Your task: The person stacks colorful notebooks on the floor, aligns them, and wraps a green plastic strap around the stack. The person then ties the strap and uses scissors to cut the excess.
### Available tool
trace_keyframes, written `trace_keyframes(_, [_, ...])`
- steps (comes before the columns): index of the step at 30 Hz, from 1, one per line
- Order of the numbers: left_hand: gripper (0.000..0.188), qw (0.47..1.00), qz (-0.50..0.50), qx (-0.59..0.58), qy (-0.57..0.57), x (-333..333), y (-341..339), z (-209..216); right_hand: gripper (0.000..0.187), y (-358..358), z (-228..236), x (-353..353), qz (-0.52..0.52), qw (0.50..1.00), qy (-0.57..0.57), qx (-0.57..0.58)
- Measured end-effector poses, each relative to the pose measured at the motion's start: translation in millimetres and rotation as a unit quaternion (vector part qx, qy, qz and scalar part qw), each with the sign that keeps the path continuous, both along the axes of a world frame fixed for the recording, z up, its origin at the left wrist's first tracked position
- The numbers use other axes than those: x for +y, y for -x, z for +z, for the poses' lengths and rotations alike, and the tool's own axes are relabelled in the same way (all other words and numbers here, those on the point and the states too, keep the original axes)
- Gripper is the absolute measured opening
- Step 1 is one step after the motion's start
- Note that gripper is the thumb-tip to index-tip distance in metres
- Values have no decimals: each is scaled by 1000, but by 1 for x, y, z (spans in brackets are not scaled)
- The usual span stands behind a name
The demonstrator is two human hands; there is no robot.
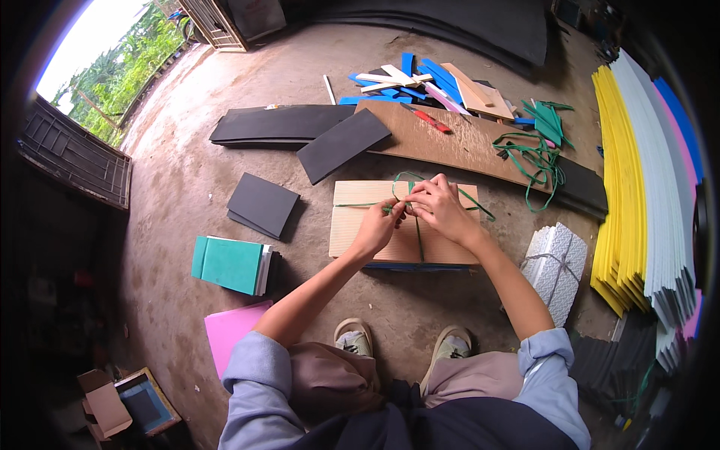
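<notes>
A stack of ribbed, tan sheets [360,225] lies on the floor in front of my feet, with a dark blue layer showing under its near edge. Green plastic twine [421,244] crosses over its top in both directions. Above the middle, where the strands meet, my left hand [380,225] pinches the twine with closed fingers. My right hand [441,206] is closed on the twine right beside it, fingertips almost touching the left ones. A loop of twine stands up behind the hands, and a loose end sticks out to the right.
Beyond the stack lies a wooden board [465,146] with a red utility knife [429,120] and tangled green twine [536,161]. Dark sheets [262,204], a teal stack [229,264] and a pink sheet [231,330] lie left. A tied white bundle [555,266] and tall yellow sheets [619,202] stand right.
</notes>
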State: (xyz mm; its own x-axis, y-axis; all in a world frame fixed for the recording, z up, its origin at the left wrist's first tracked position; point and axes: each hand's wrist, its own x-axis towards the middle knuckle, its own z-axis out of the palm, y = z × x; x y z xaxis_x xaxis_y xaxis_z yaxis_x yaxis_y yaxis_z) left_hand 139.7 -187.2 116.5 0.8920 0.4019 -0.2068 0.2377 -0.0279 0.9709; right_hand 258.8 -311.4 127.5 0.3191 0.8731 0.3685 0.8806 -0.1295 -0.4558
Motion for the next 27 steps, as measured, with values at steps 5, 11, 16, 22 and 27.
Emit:
trace_keyframes(5, [25,986,-89,127,-62,21,-4,30,8,0,4,2,17,998,-38,-54])
trace_keyframes(11, [21,970,-150,184,-50,54,-23,30,8,1,-2,5,53,983,-103,-141])
trace_keyframes(16, [18,968,-74,100,-217,35,-13,33,7,4,-28,11,-10,989,-145,14])
trace_keyframes(22, [13,914,-15,-79,-398,5,0,29,8,8,-22,12,-64,988,-125,59])
trace_keyframes(27, [22,997,-4,-59,-41,11,-1,7,11,4,-13,11,-57,986,-127,96])
